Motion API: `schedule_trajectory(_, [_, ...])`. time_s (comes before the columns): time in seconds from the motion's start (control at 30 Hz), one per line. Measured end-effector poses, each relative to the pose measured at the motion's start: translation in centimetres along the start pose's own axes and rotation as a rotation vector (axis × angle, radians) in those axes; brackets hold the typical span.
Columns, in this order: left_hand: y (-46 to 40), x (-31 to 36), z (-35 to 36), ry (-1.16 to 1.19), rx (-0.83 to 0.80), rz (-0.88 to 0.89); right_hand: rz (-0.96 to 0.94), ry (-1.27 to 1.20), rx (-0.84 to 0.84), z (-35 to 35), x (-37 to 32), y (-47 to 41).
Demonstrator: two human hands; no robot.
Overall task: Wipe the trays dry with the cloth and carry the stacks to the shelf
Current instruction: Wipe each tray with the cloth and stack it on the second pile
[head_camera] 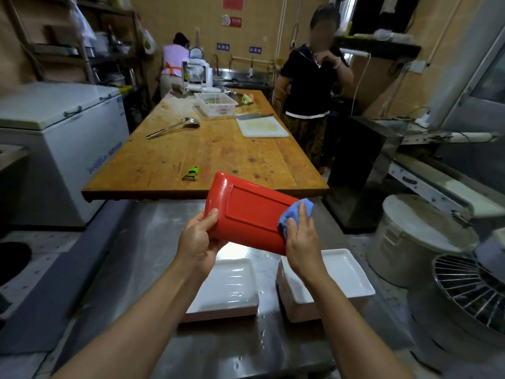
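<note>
Currently: wiping step under way, head view, noted left to right.
Freezer: white chest freezer (62,138) at far left, lid down, not part of the task.
Wooden table: long plank top (207,151) ahead, carrying a ladle (175,127), a green peeler (190,173), a white basket (216,103) and a cutting board (262,127); all well apart from the work.
Worktop: steel worktop (153,242) below the hands, wet, droplets visible between the stacks.
Left hand: left hand (198,239) has its grip closed on the near-left corner of the red tray, thumb on the upper face, fingers hidden underneath. Judged: this steadies the tray against the cloth's push.
Red tray: red tray (246,212) held in the air above the worktop, tilted with its underside facing the camera, probably so the raised base panel can be reached and water runs off.
Left stack: white trays (229,288) directly below the left hand, low pile, top one glistening with water.
Cloth: blue cloth (296,214) bunched against the tray's right edge.
Right hand: right hand (300,242) grips the cloth, fingers curled over it, pressing it onto the tray.
Right stack: taller pile of white trays (347,277) just beside the right wrist; cannot tell whether dried.
Bystanders: two persons beyond the table, uninvolved.
Steel pot: lidded pot (415,233) at right, on the floor.
Progress, judged: early; neither stack carried yet.
</note>
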State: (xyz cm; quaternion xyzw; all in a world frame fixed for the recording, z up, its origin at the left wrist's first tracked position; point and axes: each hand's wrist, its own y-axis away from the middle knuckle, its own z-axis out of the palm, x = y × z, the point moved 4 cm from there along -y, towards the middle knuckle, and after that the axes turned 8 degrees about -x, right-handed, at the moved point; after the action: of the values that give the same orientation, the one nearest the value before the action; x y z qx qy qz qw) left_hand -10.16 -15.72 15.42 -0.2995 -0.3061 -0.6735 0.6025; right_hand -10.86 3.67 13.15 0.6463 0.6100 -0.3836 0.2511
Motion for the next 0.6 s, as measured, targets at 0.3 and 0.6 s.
schedule_trajectory(0.3, [-1.0, -2.9, 1.4, 0.040, 0.035, -0.057, 0.051, 0.019, 0.051, -1.9, 3.8, 2.9])
schedule_trajectory(0.6, [-0.6, -2.5, 3.9, -0.662, -0.199, 0.213, 0.239, -0.240, 0.246, -7.6, 6.8, 2.7])
